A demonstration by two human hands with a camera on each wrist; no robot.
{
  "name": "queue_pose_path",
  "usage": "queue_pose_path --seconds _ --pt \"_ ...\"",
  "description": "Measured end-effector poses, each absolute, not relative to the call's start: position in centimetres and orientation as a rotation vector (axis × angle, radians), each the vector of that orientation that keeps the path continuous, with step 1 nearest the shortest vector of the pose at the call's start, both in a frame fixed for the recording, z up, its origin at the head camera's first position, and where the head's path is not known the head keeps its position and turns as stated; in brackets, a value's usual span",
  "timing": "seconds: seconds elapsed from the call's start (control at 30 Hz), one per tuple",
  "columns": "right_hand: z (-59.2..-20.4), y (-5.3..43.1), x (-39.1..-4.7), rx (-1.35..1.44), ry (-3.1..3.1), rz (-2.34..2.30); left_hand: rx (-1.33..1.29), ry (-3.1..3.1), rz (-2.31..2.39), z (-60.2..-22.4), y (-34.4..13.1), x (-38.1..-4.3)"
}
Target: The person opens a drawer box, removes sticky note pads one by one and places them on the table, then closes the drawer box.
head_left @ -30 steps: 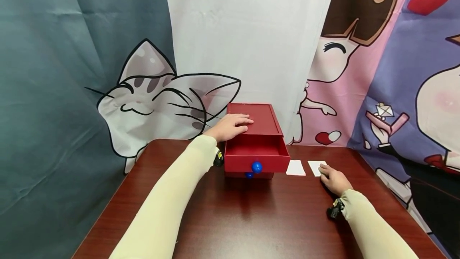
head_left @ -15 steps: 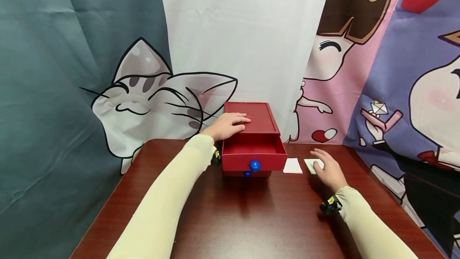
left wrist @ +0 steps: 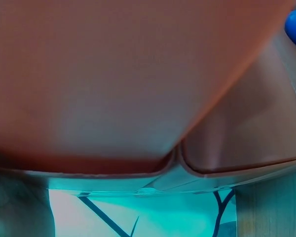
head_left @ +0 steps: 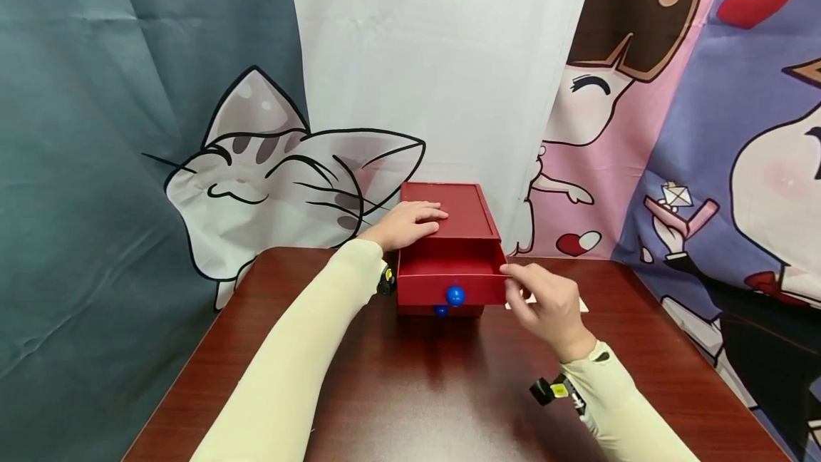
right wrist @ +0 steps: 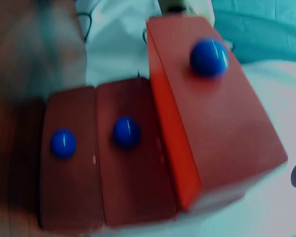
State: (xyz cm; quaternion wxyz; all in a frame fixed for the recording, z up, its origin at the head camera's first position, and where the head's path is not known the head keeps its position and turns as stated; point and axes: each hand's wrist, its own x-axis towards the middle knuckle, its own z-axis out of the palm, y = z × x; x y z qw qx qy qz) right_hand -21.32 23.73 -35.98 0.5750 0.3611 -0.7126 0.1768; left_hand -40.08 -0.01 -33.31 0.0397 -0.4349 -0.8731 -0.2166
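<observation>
A red drawer cabinet point(head_left: 458, 207) stands at the back of the table, its top drawer point(head_left: 420, 292) pulled out. Blue ball knobs, such as the top one point(head_left: 455, 296), mark the drawer fronts. My left hand point(head_left: 405, 225) rests flat on the cabinet's top, fingers spread. At the drawer's front right corner is my right hand point(head_left: 550, 305), index fingertip overlapping the corner and thumb apart below it. Two lower drawers, shut, show in the right wrist view, one with this knob point(right wrist: 127, 132). Behind my right hand, mostly hidden, lie white cards, one edge point(head_left: 583, 305) showing.
The brown wooden table point(head_left: 410, 391) reaches back to hanging cloth point(head_left: 449, 55) printed with cartoon figures. A small camera point(head_left: 556, 391) is strapped to my right wrist. The left wrist view is mostly filled by a blurred red surface point(left wrist: 113, 74).
My right hand has lifted off the right-hand card and moved left to the drawer's corner, now covering most of the cards. My left hand stays on the cabinet.
</observation>
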Motion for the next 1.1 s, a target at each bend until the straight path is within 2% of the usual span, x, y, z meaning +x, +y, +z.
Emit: queue_pose_path --seconds 0.23,0.47,0.83,1.1 --pt "-37.5 20.6 -21.1 0.982 -1.822 0.321 -1.343 -2.671 -0.668 -33.1 0.1 -40.5" --pt "-39.1 19.2 -21.4 0.817 -2.173 0.274 -1.312 -2.773 -0.803 -32.9 0.3 -40.6" --pt "-39.2 18.8 -23.6 0.680 -2.221 0.382 -1.228 -2.834 -1.287 -32.6 0.0 -40.4" --pt "-39.7 18.8 -26.0 0.577 -2.258 0.451 -1.239 -2.844 -1.251 -32.8 0.0 -40.7"
